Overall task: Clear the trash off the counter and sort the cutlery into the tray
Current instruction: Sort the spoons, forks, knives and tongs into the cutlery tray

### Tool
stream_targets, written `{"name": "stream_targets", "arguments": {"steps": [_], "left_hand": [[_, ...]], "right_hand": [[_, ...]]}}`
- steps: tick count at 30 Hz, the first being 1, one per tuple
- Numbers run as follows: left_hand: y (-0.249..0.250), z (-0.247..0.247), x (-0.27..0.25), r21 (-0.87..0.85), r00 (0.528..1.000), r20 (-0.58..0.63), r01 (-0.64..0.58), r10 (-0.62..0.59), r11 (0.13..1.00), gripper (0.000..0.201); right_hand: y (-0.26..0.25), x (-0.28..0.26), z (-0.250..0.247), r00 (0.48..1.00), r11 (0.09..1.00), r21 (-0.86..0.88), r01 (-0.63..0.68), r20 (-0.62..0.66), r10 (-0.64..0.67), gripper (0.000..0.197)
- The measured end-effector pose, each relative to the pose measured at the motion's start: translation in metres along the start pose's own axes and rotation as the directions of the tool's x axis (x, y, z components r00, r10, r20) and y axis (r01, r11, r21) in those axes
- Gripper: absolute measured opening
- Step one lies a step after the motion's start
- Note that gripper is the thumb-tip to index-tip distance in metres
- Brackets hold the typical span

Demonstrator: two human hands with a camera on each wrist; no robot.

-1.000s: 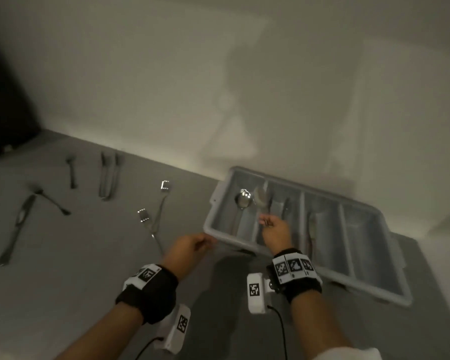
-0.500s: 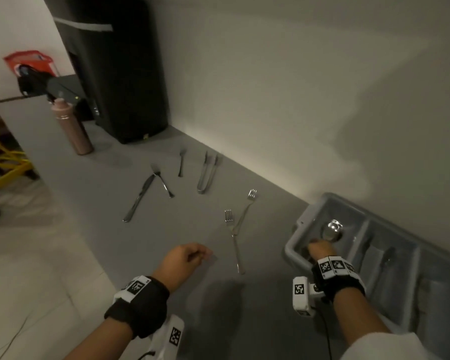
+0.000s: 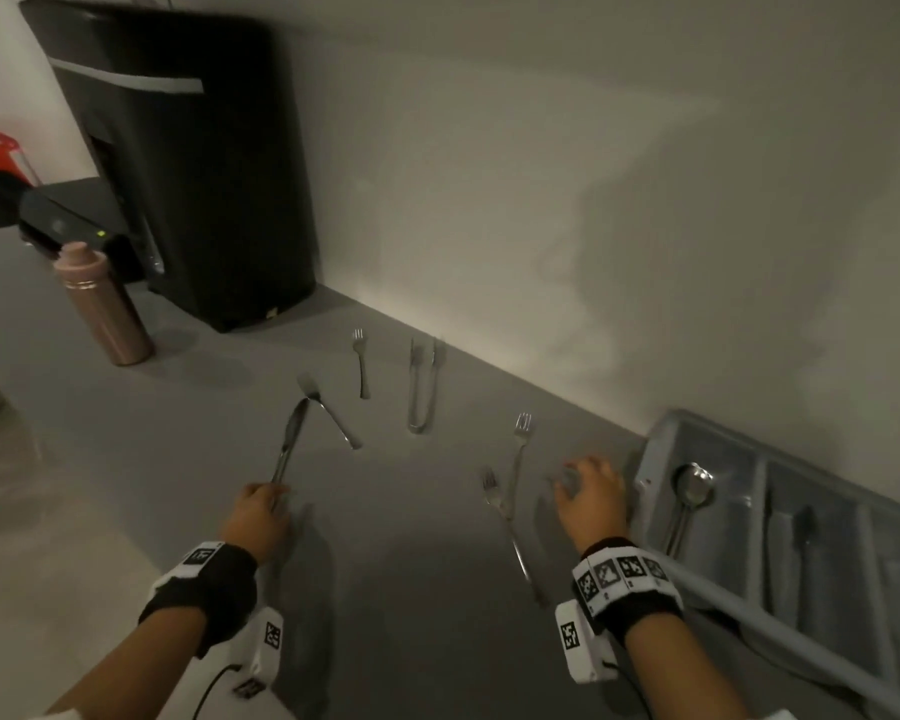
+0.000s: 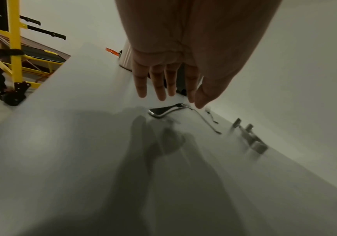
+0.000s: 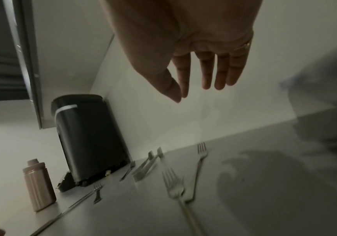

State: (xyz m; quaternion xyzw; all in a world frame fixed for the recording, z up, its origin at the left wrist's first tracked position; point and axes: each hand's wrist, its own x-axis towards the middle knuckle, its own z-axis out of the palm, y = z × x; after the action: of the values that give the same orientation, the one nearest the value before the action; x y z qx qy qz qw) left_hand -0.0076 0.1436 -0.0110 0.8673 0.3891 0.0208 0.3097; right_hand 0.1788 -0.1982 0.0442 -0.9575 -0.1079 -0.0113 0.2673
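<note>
A table knife (image 3: 292, 439) lies on the grey counter. My left hand (image 3: 258, 517) is at its handle end; in the left wrist view its fingers (image 4: 159, 89) are straight just above the knife (image 4: 163, 111) and hold nothing. My right hand (image 3: 588, 498) hovers with straight fingers, empty, just left of the grey cutlery tray (image 3: 655, 449). Two crossed forks (image 3: 510, 485) lie by its fingertips, and they appear under the right hand (image 5: 194, 91) as crossed forks (image 5: 183, 183). A spoon (image 3: 692, 485) lies in the tray's leftmost compartment.
Farther back on the counter lie a fork (image 3: 328, 407), a small fork (image 3: 360, 363) and tongs (image 3: 422, 387). A black appliance (image 3: 188, 163) and a pink bottle (image 3: 105, 304) stand at the back left. The wall runs behind, and the counter edge drops to the floor on the left.
My right hand has come out of the tray, leaving the spoon there, and moved left over the forks. My left hand has reached forward to the knife's handle.
</note>
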Motion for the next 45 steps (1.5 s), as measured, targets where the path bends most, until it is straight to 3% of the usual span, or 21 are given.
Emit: {"name": "stream_targets", "arguments": {"steps": [3,7,11,16,20,22,24,26,28,31,33,37,40,45], "left_hand": [[-0.012,-0.009,0.046,0.06,0.998,0.049,0.039,-0.042,0.997,0.046],[-0.013,-0.018,0.089,0.113,0.99,0.119,0.058,-0.071,0.992,0.054],[-0.006,-0.018,0.117,0.126,0.977,0.207,0.026,-0.052,0.992,0.04],[-0.003,-0.019,0.134,0.124,0.938,0.336,0.046,-0.086,0.991,0.033],[0.002,-0.026,0.137,0.145,0.919,0.389,0.006,-0.063,0.989,0.036],[-0.001,-0.026,0.132,0.147,0.91,0.415,-0.053,-0.013,0.988,0.028],[-0.004,-0.025,0.125,0.129,0.915,0.4,-0.102,0.042,0.986,0.025],[-0.008,-0.024,0.12,0.105,0.94,0.337,-0.098,0.057,0.99,0.027],[-0.009,-0.022,0.114,0.09,0.96,0.278,-0.064,0.036,0.994,0.031],[0.005,-0.013,0.1,-0.01,0.971,0.224,-0.087,0.087,0.996,0.032],[0.025,-0.002,0.087,-0.121,0.972,0.171,-0.14,0.16,0.983,0.029],[0.087,0.029,0.051,-0.269,0.892,0.168,-0.369,0.42,0.89,0.024],[0.147,0.057,0.007,-0.339,0.786,0.217,-0.496,0.579,0.8,0.014],[0.24,0.119,-0.076,-0.458,0.608,0.284,-0.594,0.742,0.662,0.018]], "right_hand": [[-0.019,-0.005,0.032,0.982,0.993,-0.052,-0.106,0.153,0.112,0.036],[-0.03,-0.015,0.071,0.907,0.944,-0.214,-0.25,0.291,0.306,0.039],[-0.036,-0.018,0.089,0.886,0.88,-0.393,-0.266,0.261,0.384,0.028],[-0.05,0.0,0.081,0.735,0.815,-0.493,-0.303,0.423,0.53,0.034],[-0.058,0.001,0.076,0.73,0.806,-0.528,-0.266,0.435,0.527,0.032],[-0.058,-0.004,0.073,0.754,0.845,-0.452,-0.287,0.437,0.49,0.029],[-0.046,-0.01,0.073,0.805,0.891,-0.247,-0.381,0.385,0.452,0.018],[-0.034,-0.024,0.064,0.849,0.883,0.014,-0.469,0.281,0.447,0.015],[-0.03,-0.044,0.048,0.871,0.859,0.158,-0.487,0.167,0.463,0.008],[-0.015,-0.068,0.022,0.888,0.842,0.339,-0.419,-0.039,0.458,0.01],[0.0,-0.079,0.003,0.872,0.817,0.449,-0.362,-0.147,0.466,0.015],[0.042,-0.101,-0.038,0.75,0.758,0.553,-0.347,-0.322,0.578,0.016],[0.079,-0.125,-0.066,0.657,0.726,0.578,-0.371,-0.39,0.646,0.014],[0.148,-0.168,-0.117,0.53,0.695,0.581,-0.425,-0.463,0.711,0.011]]}}
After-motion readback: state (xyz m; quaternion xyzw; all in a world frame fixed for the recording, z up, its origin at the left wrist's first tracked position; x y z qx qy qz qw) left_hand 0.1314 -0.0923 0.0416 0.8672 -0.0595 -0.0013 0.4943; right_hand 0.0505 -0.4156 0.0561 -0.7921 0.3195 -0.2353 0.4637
